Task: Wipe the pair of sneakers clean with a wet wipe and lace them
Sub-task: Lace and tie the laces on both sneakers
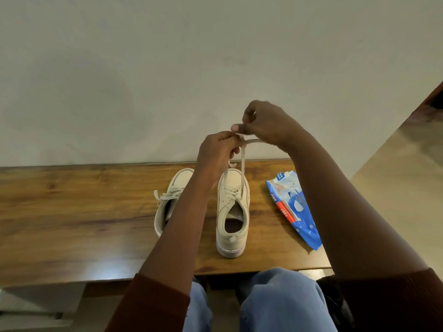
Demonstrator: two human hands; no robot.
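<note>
Head view: lace ends held up over sneaker
Left hand (217, 149) and right hand (266, 123) each pinch the flat lace (242, 164), which runs up from the sneaker (231, 219) on the bench (72, 212); second sneaker (167, 202) just left. Lace looks soft, limp, likely slippy: grip near the ends; sneaker seems light, may lift if tugged

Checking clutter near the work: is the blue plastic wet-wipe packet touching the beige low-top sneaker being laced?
Apart. The head view shows bare wooden bench between the blue plastic wet-wipe packet and the beige low-top sneaker being laced.
</note>
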